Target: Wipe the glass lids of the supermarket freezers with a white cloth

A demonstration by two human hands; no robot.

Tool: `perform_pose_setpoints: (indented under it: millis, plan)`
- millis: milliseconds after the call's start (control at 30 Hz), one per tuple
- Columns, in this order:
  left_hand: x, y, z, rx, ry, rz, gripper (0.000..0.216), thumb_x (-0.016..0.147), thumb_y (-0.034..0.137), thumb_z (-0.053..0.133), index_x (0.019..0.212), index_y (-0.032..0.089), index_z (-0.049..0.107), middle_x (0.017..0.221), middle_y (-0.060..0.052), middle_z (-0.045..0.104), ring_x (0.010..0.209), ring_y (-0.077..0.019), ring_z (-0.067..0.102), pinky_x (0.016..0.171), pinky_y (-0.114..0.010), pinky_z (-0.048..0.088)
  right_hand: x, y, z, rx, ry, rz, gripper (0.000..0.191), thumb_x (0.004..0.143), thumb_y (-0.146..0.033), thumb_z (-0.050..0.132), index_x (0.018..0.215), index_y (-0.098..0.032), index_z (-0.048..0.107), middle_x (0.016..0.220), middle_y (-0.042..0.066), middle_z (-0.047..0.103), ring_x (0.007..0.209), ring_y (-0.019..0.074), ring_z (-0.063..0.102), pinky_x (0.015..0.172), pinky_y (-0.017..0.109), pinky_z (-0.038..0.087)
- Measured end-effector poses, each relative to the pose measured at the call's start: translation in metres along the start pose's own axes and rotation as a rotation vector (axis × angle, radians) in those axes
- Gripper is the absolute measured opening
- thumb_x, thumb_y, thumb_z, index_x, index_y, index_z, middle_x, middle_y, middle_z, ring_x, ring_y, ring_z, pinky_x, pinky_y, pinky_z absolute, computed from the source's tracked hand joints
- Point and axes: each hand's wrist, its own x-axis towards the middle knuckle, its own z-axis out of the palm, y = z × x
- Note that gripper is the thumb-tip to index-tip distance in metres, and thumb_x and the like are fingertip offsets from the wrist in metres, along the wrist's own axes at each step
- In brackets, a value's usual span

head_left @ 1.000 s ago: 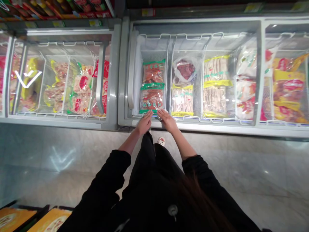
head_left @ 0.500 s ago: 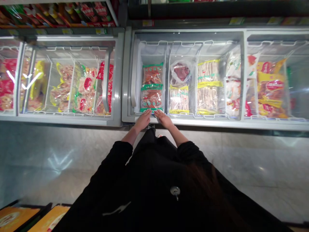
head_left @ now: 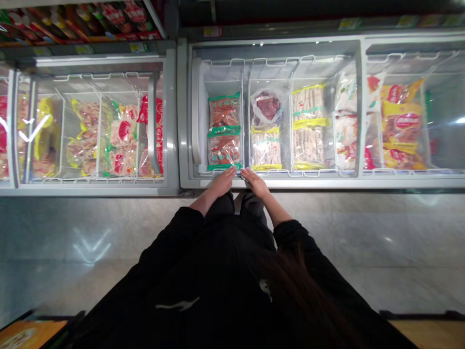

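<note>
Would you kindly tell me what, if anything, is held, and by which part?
No held thing shows; the left grip and right grip are at the freezer's front edge, with their undersides hidden.

Bagged food [head_left: 124, 132] lies in the left freezer [head_left: 171, 121], near shelved red packages [head_left: 135, 14].

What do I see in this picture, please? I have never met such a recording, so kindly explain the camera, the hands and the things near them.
There is no robot here, only a person working bare-handed. One camera, worn on the head, looks forward and down, so the black sleeves reach up from below. The left hand and right hand rest side by side, outstretched, at the front edge of a freezer; I see nothing held in either. Inside, just beyond them, lie two green-edged packs; to their right, a plastic bag of something dark red and some yellow-edged packs.
</note>
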Motion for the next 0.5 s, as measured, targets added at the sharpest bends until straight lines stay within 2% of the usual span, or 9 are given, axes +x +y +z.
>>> perform_pose_setpoints:
  millis: [133,267,367,500]
  plan:
    - [0.007,0.017,0.001,0.000,-0.024,0.038,0.057,0.097,0.011,0.036,0.154,0.012,0.039,0.166,-0.005,0.030,0.156,-0.0107,0.021,0.128,-0.027,0.019,0.000,0.014,-0.013,-0.006,0.102,0.081,0.077,0.080,0.005,0.041,0.145,-0.034,0.056,0.149,-0.003,0.058,0.148,0.0188,0.041,0.123,0.049,0.039]
    - [0.008,0.025,0.003,0.016,-0.021,0.004,0.056,0.096,0.012,0.038,0.152,0.013,0.042,0.165,-0.006,0.032,0.154,-0.0118,0.025,0.127,-0.028,0.023,0.019,0.009,0.002,-0.004,0.206,0.138,0.081,0.081,0.004,0.037,0.156,-0.027,0.042,0.156,0.003,0.050,0.153,0.0207,0.029,0.124,0.056,0.032]
    - [0.007,0.023,0.002,0.026,-0.015,-0.032,0.058,0.096,0.014,0.040,0.154,0.012,0.040,0.165,-0.008,0.032,0.155,-0.0124,0.025,0.126,-0.030,0.026,0.019,0.008,0.009,0.020,0.162,0.086,0.077,0.081,0.005,0.037,0.151,-0.023,0.050,0.156,0.005,0.050,0.153,0.0214,0.030,0.124,0.052,0.035]
    - [0.013,0.021,0.001,0.026,-0.027,-0.038,0.061,0.094,0.013,0.039,0.155,0.012,0.036,0.166,-0.008,0.030,0.155,-0.0119,0.024,0.127,-0.030,0.024,-0.002,0.023,-0.007,0.054,0.053,-0.015,0.070,0.081,0.005,0.042,0.139,-0.028,0.063,0.149,-0.002,0.058,0.147,0.0177,0.042,0.123,0.041,0.039]
